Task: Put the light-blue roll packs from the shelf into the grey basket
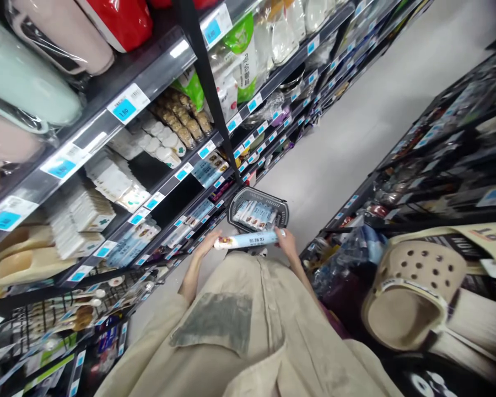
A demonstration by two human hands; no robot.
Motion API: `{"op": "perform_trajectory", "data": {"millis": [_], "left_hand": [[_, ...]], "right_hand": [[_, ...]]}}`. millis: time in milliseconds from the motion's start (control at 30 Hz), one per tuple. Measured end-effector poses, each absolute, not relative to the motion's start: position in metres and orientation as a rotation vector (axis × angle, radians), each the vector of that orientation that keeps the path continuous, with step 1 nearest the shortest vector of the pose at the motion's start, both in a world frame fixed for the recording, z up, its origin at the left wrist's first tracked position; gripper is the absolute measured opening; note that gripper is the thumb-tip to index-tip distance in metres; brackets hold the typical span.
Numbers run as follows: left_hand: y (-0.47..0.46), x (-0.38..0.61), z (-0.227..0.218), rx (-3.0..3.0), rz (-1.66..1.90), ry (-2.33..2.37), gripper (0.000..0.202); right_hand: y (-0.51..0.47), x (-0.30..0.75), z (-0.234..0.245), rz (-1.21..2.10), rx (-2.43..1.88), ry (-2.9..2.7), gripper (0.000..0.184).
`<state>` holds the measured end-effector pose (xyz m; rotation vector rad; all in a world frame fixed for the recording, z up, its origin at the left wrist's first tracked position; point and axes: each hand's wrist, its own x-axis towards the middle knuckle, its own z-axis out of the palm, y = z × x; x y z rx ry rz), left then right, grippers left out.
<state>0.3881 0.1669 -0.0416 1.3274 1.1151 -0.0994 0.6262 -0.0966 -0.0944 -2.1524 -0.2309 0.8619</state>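
Note:
Between my two hands is a long, narrow light-blue and white box with dark printed characters and a small food picture at one end. The fingers of my left hand close round its left end, while my right hand grips the right end. Just beyond it, low down, stands a grey shopping basket with slotted sides. Several light-blue packs with similar printing lie inside the basket. The held box covers part of the basket's near side.
Shelves with price tags line my left, holding wrapped jugs, small white boxes and light-blue packs. The grey aisle floor runs ahead to the upper right. Close on my right hang beige clogs beside blurred racks.

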Motion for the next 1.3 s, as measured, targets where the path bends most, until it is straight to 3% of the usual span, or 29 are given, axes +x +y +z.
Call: {"op": "perform_trajectory", "data": {"millis": [100,200,333,500,667,733,900,967,1133,1300], "left_hand": [[0.163,0.405,-0.032,1.448,-0.284,0.877,0.021],[0.138,0.437,-0.036,1.742,-0.257,0.577,0.048],[0.098,0.476,-0.054,1.896,0.038,0.466,0.059],[0.07,0.491,-0.069,1.724,0.098,0.623,0.05],[0.076,0.474,-0.072,1.354,0.264,0.8,0.054],[0.082,0.462,-0.07,1.203,0.334,0.856,0.059],[0.09,0.433,-0.059,0.83,0.42,0.917,0.067],[0.093,0.428,-0.054,0.76,0.488,0.924,0.064],[0.115,0.423,-0.04,0.688,0.742,1.2,0.036],[0.133,0.416,-0.034,0.801,0.421,1.214,0.029]], "right_hand": [[-0.088,0.64,-0.075,0.56,-2.126,-0.289,0.061],[-0.073,0.647,-0.05,0.329,-2.071,-0.471,0.049],[-0.051,0.635,-0.015,0.198,-1.944,-0.597,0.048],[-0.035,0.611,-0.002,0.388,-1.816,-0.721,0.053],[-0.042,0.603,-0.038,0.687,-1.658,-0.838,0.089],[-0.048,0.602,-0.056,0.803,-1.774,-0.998,0.093],[-0.055,0.599,-0.079,0.971,-2.349,-1.181,0.044],[-0.053,0.598,-0.081,0.92,-2.424,-1.273,0.034],[-0.049,0.598,-0.08,0.778,-2.438,-1.472,0.031],[-0.049,0.588,-0.09,0.878,-2.385,-1.491,0.036]]}}
